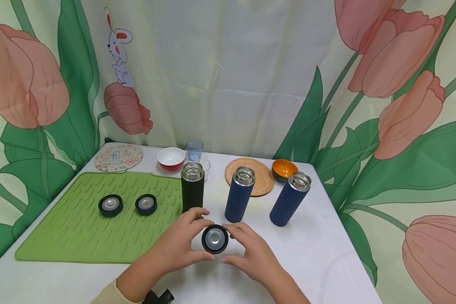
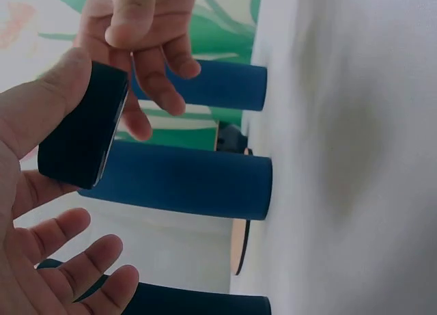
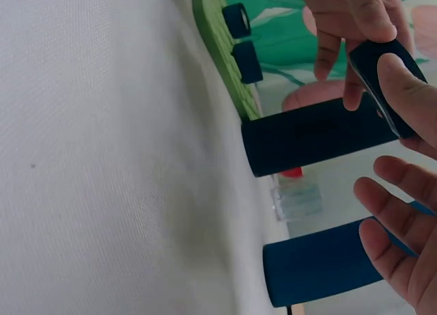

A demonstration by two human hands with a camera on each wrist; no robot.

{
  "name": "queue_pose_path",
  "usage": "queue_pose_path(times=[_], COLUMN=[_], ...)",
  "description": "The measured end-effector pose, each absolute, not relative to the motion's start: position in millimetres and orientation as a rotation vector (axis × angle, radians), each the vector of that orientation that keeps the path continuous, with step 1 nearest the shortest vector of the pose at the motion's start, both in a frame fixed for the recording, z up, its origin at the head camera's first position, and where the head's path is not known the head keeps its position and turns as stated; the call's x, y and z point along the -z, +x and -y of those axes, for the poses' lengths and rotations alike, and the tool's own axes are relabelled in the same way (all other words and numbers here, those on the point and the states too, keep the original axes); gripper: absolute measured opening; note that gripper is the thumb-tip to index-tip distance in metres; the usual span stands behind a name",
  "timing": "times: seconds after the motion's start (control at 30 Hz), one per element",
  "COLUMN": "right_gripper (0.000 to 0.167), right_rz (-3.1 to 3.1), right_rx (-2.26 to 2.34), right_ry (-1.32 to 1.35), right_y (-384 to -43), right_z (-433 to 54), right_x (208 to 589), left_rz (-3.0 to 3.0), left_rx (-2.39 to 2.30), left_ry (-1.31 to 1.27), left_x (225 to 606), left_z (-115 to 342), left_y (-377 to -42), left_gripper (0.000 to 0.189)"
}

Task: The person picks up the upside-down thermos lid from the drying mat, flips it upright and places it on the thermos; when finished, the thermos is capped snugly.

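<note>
In the head view a round black bottle lid [image 1: 215, 239] is held up between both hands over the table, its grey inner face towards the camera. My left hand [image 1: 182, 247] pinches its left side between thumb and index finger. The right hand [image 1: 256, 253] frames the other side: its index fingertip is at the upper rim, and its thumb looks slightly apart from the lower rim. In the left wrist view the lid [image 2: 85, 124] is edge-on. Behind the hands stand an open black bottle [image 1: 192, 190] and two open blue bottles [image 1: 238, 198] [image 1: 290, 200].
Two more black lids [image 1: 111, 205] [image 1: 146, 204] lie on a green mat [image 1: 72, 236] at left. Farther back are a floral round mat [image 1: 119, 158], a red-and-white bowl [image 1: 171, 158], clear glasses [image 1: 194, 150], a round wooden board [image 1: 264, 179] and an orange bowl [image 1: 285, 169].
</note>
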State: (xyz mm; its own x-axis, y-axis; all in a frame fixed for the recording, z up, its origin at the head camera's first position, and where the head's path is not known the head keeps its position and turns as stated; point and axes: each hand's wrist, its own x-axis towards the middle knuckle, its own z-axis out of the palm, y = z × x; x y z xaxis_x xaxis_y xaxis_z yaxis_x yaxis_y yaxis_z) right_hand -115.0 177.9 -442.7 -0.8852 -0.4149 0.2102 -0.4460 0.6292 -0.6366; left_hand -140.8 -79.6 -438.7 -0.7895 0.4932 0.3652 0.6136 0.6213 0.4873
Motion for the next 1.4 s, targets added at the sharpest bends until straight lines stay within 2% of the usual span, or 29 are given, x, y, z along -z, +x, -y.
queue_pose_path(times=[0.67,0.77,0.9,0.93,1.2,1.4], right_gripper=[0.076,0.074,0.073,0.074,0.081,0.075], right_rz=[2.64,2.586,2.507,2.489,2.315,2.371], right_rx=[-1.181,-1.06,-0.875,-0.829,-0.603,-0.612], right_ry=[0.74,0.793,0.875,0.895,1.047,0.973], right_y=[-115,-114,-114,-114,-111,-108], right_z=[-174,-175,-175,-176,-176,-173], right_x=[447,449,449,449,445,443], left_rz=[2.682,2.743,2.805,2.809,2.77,2.688], left_rx=[1.041,1.232,1.619,1.718,2.316,2.435], left_ry=[-0.947,-0.939,-0.894,-0.882,-0.832,-0.841], left_x=[439,439,439,439,443,442], left_z=[70,72,75,76,76,75], left_y=[-137,-138,-140,-141,-147,-146], left_gripper=[0.078,0.078,0.044,0.04,0.055,0.049])
